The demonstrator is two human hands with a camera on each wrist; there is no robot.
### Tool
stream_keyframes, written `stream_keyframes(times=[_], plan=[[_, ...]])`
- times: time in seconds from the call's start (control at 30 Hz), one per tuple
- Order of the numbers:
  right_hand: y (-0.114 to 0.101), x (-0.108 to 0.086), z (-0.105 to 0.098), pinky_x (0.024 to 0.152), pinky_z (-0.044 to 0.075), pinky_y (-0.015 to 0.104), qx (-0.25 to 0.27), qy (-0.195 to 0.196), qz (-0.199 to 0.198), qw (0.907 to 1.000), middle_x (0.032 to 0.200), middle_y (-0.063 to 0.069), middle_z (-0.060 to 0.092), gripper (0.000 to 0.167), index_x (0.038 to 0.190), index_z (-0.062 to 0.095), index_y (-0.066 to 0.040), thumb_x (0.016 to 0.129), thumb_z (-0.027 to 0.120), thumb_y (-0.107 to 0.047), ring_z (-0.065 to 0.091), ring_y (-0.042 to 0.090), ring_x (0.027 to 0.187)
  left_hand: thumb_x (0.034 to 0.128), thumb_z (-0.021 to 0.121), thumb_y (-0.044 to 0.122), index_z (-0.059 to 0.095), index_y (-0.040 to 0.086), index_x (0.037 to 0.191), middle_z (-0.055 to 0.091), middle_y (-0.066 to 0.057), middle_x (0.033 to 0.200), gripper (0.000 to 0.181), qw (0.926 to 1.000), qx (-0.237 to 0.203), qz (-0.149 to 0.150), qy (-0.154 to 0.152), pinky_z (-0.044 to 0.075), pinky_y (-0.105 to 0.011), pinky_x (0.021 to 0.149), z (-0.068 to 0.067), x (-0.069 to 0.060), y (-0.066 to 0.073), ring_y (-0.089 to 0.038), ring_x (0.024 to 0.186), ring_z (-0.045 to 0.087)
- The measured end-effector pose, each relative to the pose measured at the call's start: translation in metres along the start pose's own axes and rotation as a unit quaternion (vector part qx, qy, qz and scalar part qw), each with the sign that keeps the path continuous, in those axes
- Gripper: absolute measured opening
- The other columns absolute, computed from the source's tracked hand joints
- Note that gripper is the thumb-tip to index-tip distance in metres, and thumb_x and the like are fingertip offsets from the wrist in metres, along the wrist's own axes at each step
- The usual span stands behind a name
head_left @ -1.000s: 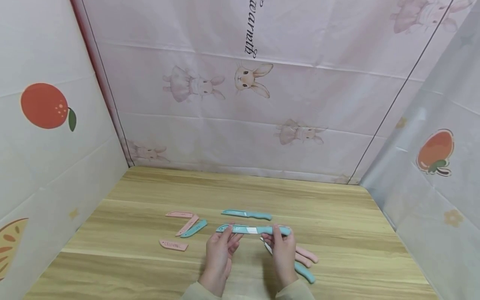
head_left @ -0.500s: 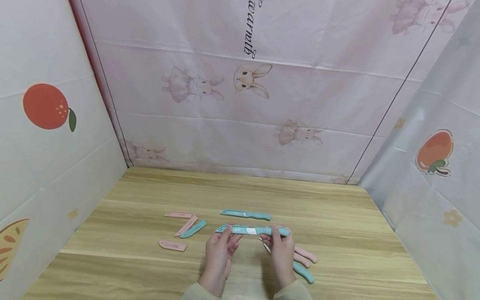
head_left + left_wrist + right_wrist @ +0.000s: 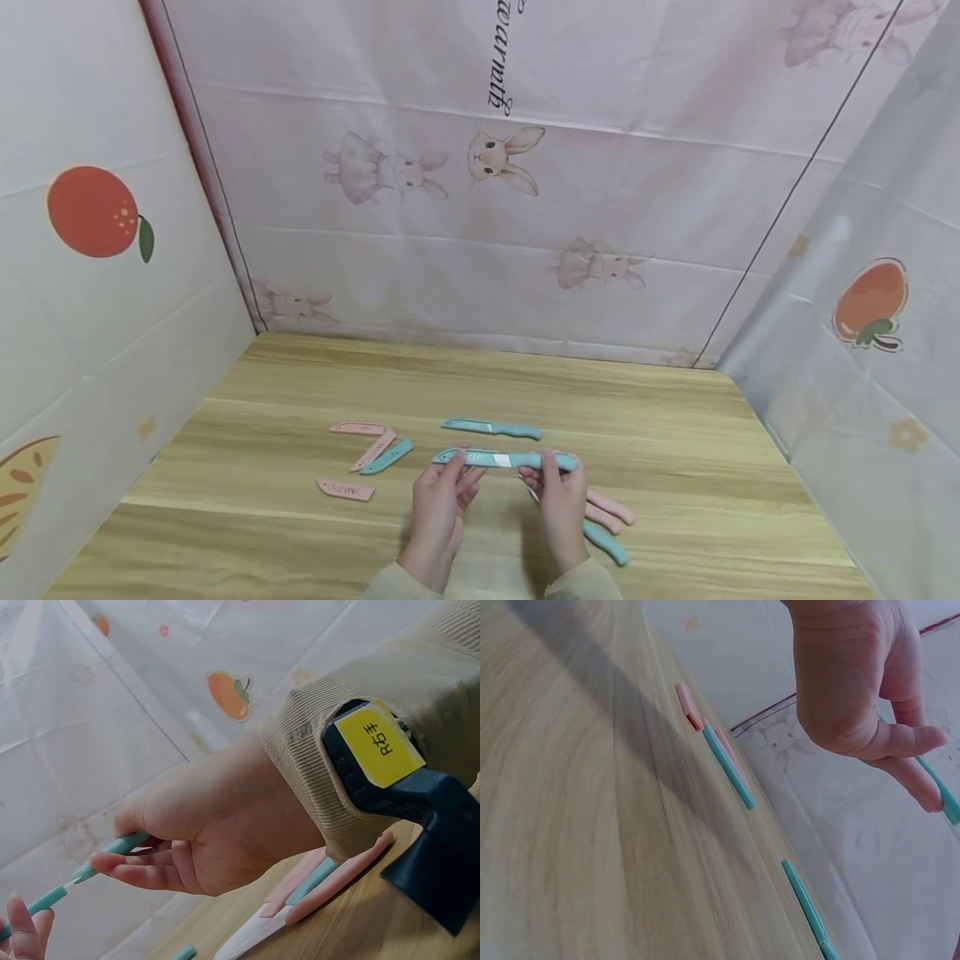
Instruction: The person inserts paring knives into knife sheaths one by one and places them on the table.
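In the head view, the left hand (image 3: 437, 510) pinches the teal sheath (image 3: 472, 457) of a knife, thumb on top. The right hand (image 3: 562, 512) grips that knife's teal handle (image 3: 532, 461) between thumb and fingers. A short stretch of pale blade (image 3: 502, 460) shows between sheath and handle. The knife is held level above the table. The left wrist view shows the right hand (image 3: 217, 832) on the handle (image 3: 124, 844) and, at the lower left, fingertips of the left hand (image 3: 26, 934). In the right wrist view the left hand (image 3: 855, 690) holds a teal piece (image 3: 949, 802).
A teal knife (image 3: 517, 431) in its sheath lies behind the hands. Left on the table (image 3: 225, 500) are a teal sheath (image 3: 387, 457) and pink sheaths (image 3: 345, 491). Beside the right hand lie knives with pink handles (image 3: 611, 506) and a teal handle (image 3: 606, 543). Printed cloth walls surround the table.
The right hand has shifted very slightly left with the handle. The left hand keeps its hold on the sheath almost unmoved.
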State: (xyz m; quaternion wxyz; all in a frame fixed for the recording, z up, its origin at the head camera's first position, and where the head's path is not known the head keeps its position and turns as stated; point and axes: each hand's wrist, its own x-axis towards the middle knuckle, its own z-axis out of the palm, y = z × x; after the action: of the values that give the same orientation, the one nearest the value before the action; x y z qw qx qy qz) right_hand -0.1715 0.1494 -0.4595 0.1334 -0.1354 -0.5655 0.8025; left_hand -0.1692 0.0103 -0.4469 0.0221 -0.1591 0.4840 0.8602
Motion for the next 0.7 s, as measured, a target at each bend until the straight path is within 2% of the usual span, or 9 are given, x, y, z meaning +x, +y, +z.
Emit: stream_keyframes(times=[0.17,0.43,0.7], plan=[[0.0026,0.0005,0.0011,0.067,0.056,0.023,0.007,0.007,-0.002,0.9999,0.077,0.005,0.065,0.014,0.103,0.041,0.001,0.099,0.046,-0.011,0.064,0.011,0.067,0.0954,0.054,0.023,0.05,-0.005,0.121,0.066,-0.015,0.107,0.038,1.0,0.003,0.0,-0.006,0.055,-0.02,0.068,0.0,-0.0012,0.0007,-0.015,0.088,0.067],[0.0033,-0.0002,0.0027,0.068,0.056,0.022,0.004,0.004,0.005,1.0,0.077,0.004,0.065,0.015,0.105,0.041,0.0,0.099,0.045,-0.013,0.064,0.01,0.067,0.0953,0.055,0.023,0.05,-0.005,0.121,0.066,-0.015,0.106,0.038,0.9999,-0.006,0.001,-0.009,0.054,-0.016,0.062,-0.0003,-0.0007,-0.0004,-0.015,0.087,0.068],[0.0046,-0.0017,0.0048,0.069,0.056,0.023,0.006,0.005,0.007,0.9999,0.077,0.004,0.064,0.014,0.103,0.042,0.001,0.099,0.045,-0.012,0.063,0.011,0.067,0.0962,0.053,0.021,0.048,-0.006,0.124,0.066,-0.015,0.109,0.038,0.9999,-0.003,-0.009,-0.009,0.055,-0.017,0.064,-0.0014,-0.0008,-0.0019,-0.016,0.088,0.067]])
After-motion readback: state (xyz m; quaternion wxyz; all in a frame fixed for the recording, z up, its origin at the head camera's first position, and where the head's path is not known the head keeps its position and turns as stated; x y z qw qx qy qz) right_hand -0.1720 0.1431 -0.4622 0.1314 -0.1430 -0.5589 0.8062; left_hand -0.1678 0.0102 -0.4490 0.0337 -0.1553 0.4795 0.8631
